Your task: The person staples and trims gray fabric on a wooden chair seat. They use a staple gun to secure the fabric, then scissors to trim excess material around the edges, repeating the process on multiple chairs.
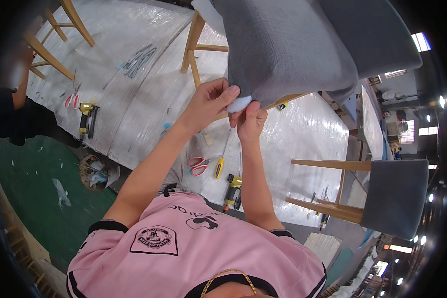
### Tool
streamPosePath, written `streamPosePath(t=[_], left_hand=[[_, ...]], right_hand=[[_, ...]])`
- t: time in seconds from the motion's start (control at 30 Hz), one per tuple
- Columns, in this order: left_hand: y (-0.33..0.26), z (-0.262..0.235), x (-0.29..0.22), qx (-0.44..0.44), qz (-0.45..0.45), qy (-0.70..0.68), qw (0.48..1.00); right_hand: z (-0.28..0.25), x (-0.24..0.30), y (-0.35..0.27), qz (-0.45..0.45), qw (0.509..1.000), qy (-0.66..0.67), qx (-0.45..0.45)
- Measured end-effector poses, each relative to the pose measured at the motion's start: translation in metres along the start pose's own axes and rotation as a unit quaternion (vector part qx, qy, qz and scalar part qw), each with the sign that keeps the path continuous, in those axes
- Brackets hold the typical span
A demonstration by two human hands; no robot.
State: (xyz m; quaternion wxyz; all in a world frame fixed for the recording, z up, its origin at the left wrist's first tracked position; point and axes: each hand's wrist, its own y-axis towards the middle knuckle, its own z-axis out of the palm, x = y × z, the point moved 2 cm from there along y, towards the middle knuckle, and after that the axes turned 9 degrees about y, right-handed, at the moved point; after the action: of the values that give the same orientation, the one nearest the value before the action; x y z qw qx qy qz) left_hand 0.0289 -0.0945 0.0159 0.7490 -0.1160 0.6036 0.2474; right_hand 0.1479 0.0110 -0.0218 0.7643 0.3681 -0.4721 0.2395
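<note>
A chair with a grey fabric cover (283,54) stands in front of me on the worktable, its wooden legs partly showing. At the near corner of its seat, my left hand (208,103) is closed in a pinch on the edge of the cover. Close beside it, my right hand (250,123) pinches the same corner between thumb and fingers. A tuft of white padding (240,104) pokes out between the two hands, touching both. The fingertips behind the fabric are partly hidden.
On the plastic-wrapped table (149,104) lie red-handled scissors (197,166), a yellow-handled tool (219,169) and a staple gun (232,191). Farther left are another staple gun (87,119), scissors (73,98) and metal rods (139,61). A second grey chair (395,198) is at right. Someone's dark-clothed arm (20,97) shows at left.
</note>
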Motion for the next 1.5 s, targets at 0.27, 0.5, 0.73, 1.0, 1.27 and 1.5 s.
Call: streamPosePath(t=[0.27,0.5,0.73,1.0,1.27,1.5], left_hand=[[0.000,0.005,0.016,0.020,0.007,-0.097,0.995],[0.025,-0.033,-0.037,-0.197,0.246,0.242,0.918],[0.060,0.004,-0.072,-0.181,0.403,0.403,0.802],[0.044,0.022,-0.023,-0.007,0.051,0.149,0.987],[0.049,0.023,-0.019,0.022,0.073,0.153,0.985],[0.052,0.023,-0.013,0.066,0.083,0.052,0.993]], right_hand=[[0.005,-0.005,-0.003,-0.042,0.999,0.017,-0.025],[0.013,-0.009,0.009,-0.067,0.996,0.066,-0.003],[0.014,-0.014,0.008,-0.067,0.994,0.080,0.009],[-0.012,-0.001,0.008,0.033,0.998,-0.010,0.052],[0.076,0.286,0.035,-0.372,0.846,-0.367,0.107],[-0.002,0.175,0.111,-0.197,0.685,-0.700,0.043]])
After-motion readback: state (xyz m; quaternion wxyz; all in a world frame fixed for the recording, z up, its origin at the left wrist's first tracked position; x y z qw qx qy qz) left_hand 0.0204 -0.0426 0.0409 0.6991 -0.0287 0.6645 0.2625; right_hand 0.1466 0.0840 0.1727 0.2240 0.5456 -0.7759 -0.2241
